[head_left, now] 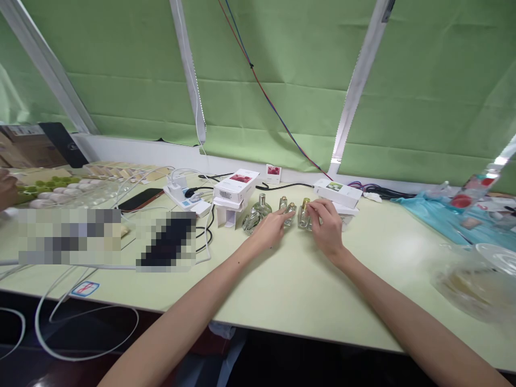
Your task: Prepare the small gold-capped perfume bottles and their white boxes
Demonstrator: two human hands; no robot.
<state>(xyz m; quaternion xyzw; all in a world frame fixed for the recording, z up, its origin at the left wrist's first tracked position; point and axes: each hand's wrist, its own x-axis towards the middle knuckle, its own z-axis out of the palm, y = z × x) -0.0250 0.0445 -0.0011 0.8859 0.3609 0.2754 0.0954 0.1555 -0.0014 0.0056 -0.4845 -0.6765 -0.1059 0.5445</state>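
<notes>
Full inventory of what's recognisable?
Glass bottles: four or more, clear, mid-table
Boxes: several, white, flanking bottles
Small box: one, white-red, behind bottles
Phone: one, black, left
Power strip: one, white, left
Cables: several, white and black, left, back
Hanging wires: two, red and blue, centre
Round items: many, green and pale, far left
Cardboard: some, brown, far left
Sheet: one, turquoise, right
Container: one, clear, right
Table: one, pale, centre
Blinds: count unclear, green, back
Another person's hand: one, left edge
Left hand: one, at bottles
Right hand: one, at bottles
</notes>
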